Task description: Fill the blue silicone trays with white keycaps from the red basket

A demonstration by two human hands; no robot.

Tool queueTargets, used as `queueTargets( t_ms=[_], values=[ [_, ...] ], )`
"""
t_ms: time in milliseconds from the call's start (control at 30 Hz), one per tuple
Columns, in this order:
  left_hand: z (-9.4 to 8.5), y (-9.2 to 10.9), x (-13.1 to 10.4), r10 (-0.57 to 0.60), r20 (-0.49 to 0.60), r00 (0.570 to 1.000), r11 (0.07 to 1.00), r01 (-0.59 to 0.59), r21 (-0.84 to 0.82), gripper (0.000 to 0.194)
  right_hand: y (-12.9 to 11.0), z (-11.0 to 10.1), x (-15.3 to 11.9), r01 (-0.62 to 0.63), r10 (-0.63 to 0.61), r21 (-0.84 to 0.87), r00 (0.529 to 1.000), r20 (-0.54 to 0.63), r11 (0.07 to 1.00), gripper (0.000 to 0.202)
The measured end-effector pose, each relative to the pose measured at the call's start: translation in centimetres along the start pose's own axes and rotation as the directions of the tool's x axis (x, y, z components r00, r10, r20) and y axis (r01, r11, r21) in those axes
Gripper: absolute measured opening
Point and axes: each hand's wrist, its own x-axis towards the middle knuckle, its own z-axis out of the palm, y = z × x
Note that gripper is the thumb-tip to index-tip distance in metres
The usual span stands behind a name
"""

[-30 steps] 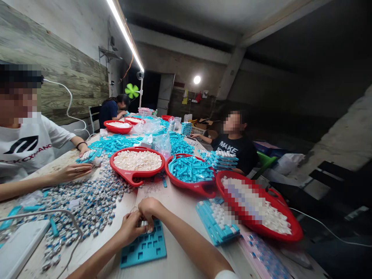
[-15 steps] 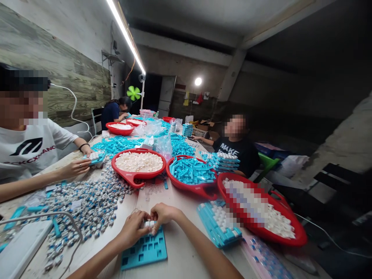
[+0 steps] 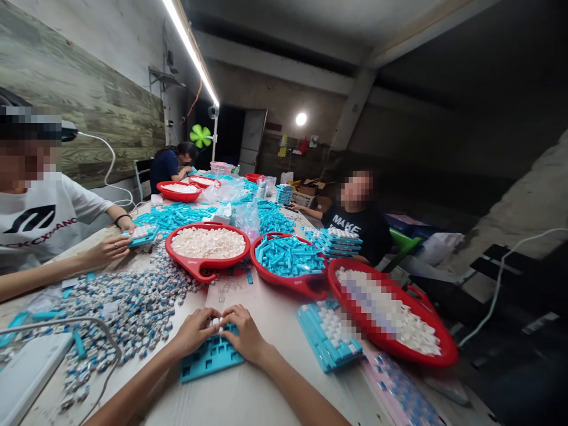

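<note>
A blue plastic board with square holes (image 3: 213, 358) lies tilted on the table in front of me, small white caps (image 3: 216, 322) along its far edge. My left hand (image 3: 195, 332) curls round the board's far left part, thumb and fingertips at the caps. On the other side, my right hand (image 3: 243, 334) has bent fingers pressed to the far right part, beside the same caps. Fingers partly cover that row, so I cannot make out whether a loose cap is pinched. Right of my hands rests a stack of blue boards with white caps (image 3: 328, 337).
Red baskets stand beyond my hands: one of white pieces (image 3: 208, 228), one of blue pieces (image 3: 290, 275), one of white caps (image 3: 448, 355). Small switch-like parts (image 3: 128, 313) cover the table's left. Co-workers sit left (image 3: 39, 213), right (image 3: 355, 222) and at the far end (image 3: 166, 171).
My right hand has turned and come down onto the board's right part, its fingers now lower. The board appears slightly higher and further left as the view shifts.
</note>
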Motion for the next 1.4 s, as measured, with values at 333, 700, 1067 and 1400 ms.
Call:
queueTargets(
  t_ms=[333,700,1067,1400],
  values=[
    [0.5,-0.8,0.8,-0.069,0.057,0.996,0.996,0.065,0.067,0.032,-0.3,0.6,0.3,-0.099,0.099,-0.001,0.994,-0.044,0.995,0.018],
    [0.4,0.4,-0.4,-0.015,-0.029,0.999,0.990,0.019,0.139,0.032,0.3,1.7,-0.4,-0.021,0.023,0.012,0.991,-0.133,1.000,0.020],
    [1.1,-0.2,-1.4,0.098,-0.142,0.985,0.980,-0.071,0.185,0.038,0.6,2.0,-0.6,0.029,-0.033,-0.032,0.990,-0.134,0.999,0.016],
    [1.3,-0.5,-1.3,0.084,-0.177,0.981,0.982,-0.051,0.184,0.040,0.7,1.9,-0.5,0.015,-0.018,-0.030,0.993,-0.118,0.999,0.015]
  ],
)
